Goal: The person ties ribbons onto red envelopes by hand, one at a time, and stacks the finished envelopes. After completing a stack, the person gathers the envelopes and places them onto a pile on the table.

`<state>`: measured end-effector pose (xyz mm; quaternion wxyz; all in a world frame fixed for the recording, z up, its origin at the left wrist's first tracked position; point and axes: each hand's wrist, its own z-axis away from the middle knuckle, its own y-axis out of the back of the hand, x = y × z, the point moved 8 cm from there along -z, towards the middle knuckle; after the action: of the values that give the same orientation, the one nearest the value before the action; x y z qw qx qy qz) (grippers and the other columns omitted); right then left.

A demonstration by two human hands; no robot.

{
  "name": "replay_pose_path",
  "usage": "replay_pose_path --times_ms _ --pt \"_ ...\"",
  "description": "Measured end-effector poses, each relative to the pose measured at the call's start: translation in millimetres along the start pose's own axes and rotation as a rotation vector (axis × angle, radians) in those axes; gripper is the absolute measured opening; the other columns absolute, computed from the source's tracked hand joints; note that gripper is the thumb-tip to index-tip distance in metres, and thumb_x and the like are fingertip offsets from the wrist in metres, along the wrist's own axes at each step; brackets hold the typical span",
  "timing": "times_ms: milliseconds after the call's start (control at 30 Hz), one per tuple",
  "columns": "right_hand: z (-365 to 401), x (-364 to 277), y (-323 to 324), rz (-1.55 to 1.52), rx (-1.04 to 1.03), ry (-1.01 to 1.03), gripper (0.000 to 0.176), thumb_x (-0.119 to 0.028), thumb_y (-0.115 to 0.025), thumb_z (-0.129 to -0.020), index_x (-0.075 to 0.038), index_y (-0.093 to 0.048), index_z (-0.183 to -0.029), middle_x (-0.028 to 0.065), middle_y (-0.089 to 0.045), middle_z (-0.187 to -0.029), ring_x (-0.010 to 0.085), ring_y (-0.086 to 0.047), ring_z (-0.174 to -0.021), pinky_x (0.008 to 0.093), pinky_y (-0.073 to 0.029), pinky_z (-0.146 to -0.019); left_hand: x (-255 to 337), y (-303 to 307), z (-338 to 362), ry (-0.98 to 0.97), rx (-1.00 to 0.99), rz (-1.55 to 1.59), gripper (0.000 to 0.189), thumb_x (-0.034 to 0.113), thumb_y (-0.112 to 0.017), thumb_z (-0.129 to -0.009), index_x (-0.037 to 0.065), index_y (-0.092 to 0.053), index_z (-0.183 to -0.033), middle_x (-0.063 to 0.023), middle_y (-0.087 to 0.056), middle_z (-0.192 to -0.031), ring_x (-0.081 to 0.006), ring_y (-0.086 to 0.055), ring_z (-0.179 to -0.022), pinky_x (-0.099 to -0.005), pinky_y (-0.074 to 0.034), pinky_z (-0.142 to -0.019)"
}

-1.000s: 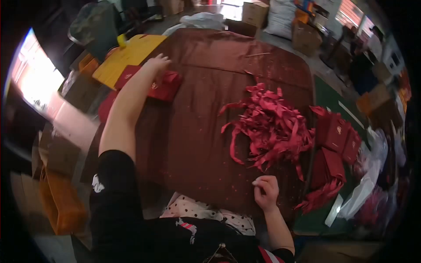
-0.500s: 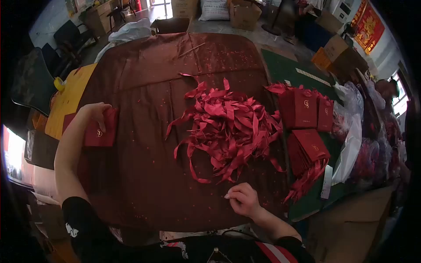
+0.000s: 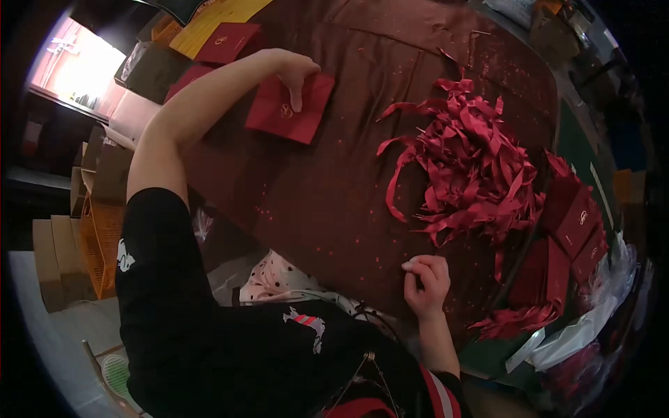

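My left hand [image 3: 295,75] grips a small red gift bag [image 3: 305,124] at the table's left side. Its thumb lies over the front by a gold emblem, while the other fingers are hidden behind the top edge. My right hand [image 3: 428,284] is closed near the front edge, thumb and fingertips together. Whether anything small is pinched there I cannot make out. Beyond it lies a tangled heap of red satin ribbons [image 3: 477,171], apart from both hands. Another red bag [image 3: 226,43] rests behind my left forearm.
Stacked red bags [image 3: 540,270] with ribbon ends stand at the right, by clear plastic wrapping [image 3: 617,268]. A brown cloth [image 3: 327,202] with red specks covers the table. An orange crate [image 3: 97,244] and cardboard boxes [image 3: 52,258] are at the lower left.
The view has swung left and down. My left hand has brought the bag away from the other bags at the left, toward the table's middle. My right hand stays closed near the front edge.
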<state>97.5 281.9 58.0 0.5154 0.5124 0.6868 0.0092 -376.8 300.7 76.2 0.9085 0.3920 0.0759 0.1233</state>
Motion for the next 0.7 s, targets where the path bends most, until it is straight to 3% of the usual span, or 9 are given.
replay_pose_path --times_ms 133,233,400,467,500,600,633,700 --pt "-2.0 -0.9 -4.2 0.023 -0.023 0.022 0.024 0.009 -0.069 -0.072 -0.009 -0.069 -0.088 0.0073 -0.065 -0.092 0.0271 -0.064 -0.088 0.036 -0.053 -0.071 76.9 -24.6 32.6 -0.203 0.106 -0.142 0.116 0.04 -0.098 -0.046 0.001 -0.046 -0.143 -0.0194 -0.054 -0.134 -0.0371 -0.053 -0.126 -0.0429 -0.046 -0.105" --pt "-3.8 0.6 -3.4 0.054 -0.015 -0.014 0.022 0.008 -0.069 -0.074 -0.008 -0.069 -0.089 0.0078 -0.064 -0.093 0.0279 -0.064 -0.088 0.0367 -0.053 -0.072 113.5 -44.3 54.9 -0.178 0.058 -0.155 0.121 0.045 -0.098 -0.046 0.001 -0.043 -0.145 -0.0197 -0.057 -0.131 -0.037 -0.056 -0.124 -0.0437 -0.048 -0.103" --pt "-0.4 -4.1 -3.2 0.178 0.033 0.004 0.021 0.007 -0.069 -0.074 -0.008 -0.068 -0.088 0.0072 -0.064 -0.092 0.0276 -0.064 -0.087 0.0369 -0.054 -0.072 106.1 -57.8 77.7 -0.102 0.068 -0.03 0.126 0.056 -0.095 -0.049 0.0 -0.04 -0.147 -0.0217 -0.061 -0.13 -0.0379 -0.059 -0.122 -0.0433 -0.05 -0.1" --pt "-2.9 -10.2 -4.9 0.219 0.044 0.022 0.021 0.006 -0.069 -0.073 -0.008 -0.068 -0.088 0.0068 -0.064 -0.091 0.0275 -0.064 -0.087 0.037 -0.054 -0.072 90.2 -67.2 91.3 0.063 0.047 0.128 0.13 0.066 -0.092 -0.049 0.0 -0.038 -0.147 -0.0239 -0.063 -0.13 -0.0387 -0.06 -0.121 -0.0433 -0.05 -0.1" --pt "-3.3 -14.7 -6.3 0.239 0.037 0.055 0.02 0.006 -0.07 -0.073 -0.008 -0.068 -0.088 0.0064 -0.064 -0.091 0.0273 -0.064 -0.086 0.0372 -0.054 -0.071 81.5 -79.6 86.2 0.053 0.068 0.138 0.137 0.077 -0.086 -0.048 -0.002 -0.036 -0.148 -0.0261 -0.064 -0.127 -0.04 -0.061 -0.12 -0.0441 -0.05 -0.1" --pt "-14.5 -41.6 -30.0 0.166 -0.039 0.064 0.018 0.003 -0.069 -0.074 -0.008 -0.069 -0.088 0.0062 -0.065 -0.092 0.0273 -0.064 -0.086 0.0371 -0.054 -0.07 62.0 -101.3 94.7 0.171 0.126 0.204 0.141 0.083 -0.081 -0.047 -0.008 -0.036 -0.145 -0.0286 -0.064 -0.126 -0.0408 -0.063 -0.118 -0.0439 -0.051 -0.099" --pt "-18.5 -51.5 -46.3 0.097 -0.095 0.046 0.018 -0.002 -0.071 -0.079 -0.007 -0.069 -0.095 0.0064 -0.066 -0.094 0.0256 -0.066 -0.086 0.0353 -0.055 -0.071 59.1 -106.4 101.6 0.167 0.18 0.26 0.139 0.086 -0.077 -0.05 -0.012 -0.039 -0.14 -0.0304 -0.064 -0.124 -0.0412 -0.064 -0.116 -0.0433 -0.052 -0.098" --pt "-24.2 -72.5 -87.8 -0.217 -0.241 -0.201 0.036 -0.013 -0.077 -0.083 -0.007 -0.066 -0.116 0.0074 -0.066 -0.096 0.0237 -0.067 -0.087 0.0328 -0.055 -0.072 49.2 -125.8 108.0 0.222 0.28 0.377 0.136 0.086 -0.077 -0.051 -0.011 -0.041 -0.139 -0.0305 -0.065 -0.123 -0.0411 -0.064 -0.116 -0.0431 -0.052 -0.098"
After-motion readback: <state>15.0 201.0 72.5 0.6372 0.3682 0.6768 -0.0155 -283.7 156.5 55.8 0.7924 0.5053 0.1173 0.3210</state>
